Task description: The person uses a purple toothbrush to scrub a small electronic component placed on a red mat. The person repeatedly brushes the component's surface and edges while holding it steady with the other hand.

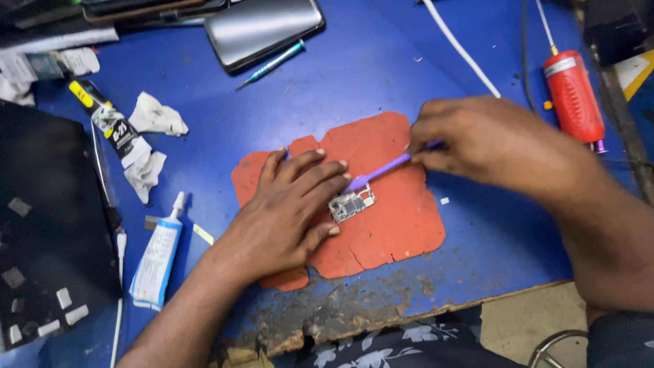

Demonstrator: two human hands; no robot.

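Head view, looking down: the left hand (pixel 289 211) lies flat, fingers spread, pinning a small circuit board (pixel 351 203) on an orange mat (pixel 395 225) on the blue counter (pixel 354 82). The right hand (pixel 490 140), fingers pinched on a purple brush (pixel 381 170), touches its tip to the board.

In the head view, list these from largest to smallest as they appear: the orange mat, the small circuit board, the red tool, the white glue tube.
1. orange mat
2. red tool and white glue tube: too alike to rank
3. small circuit board
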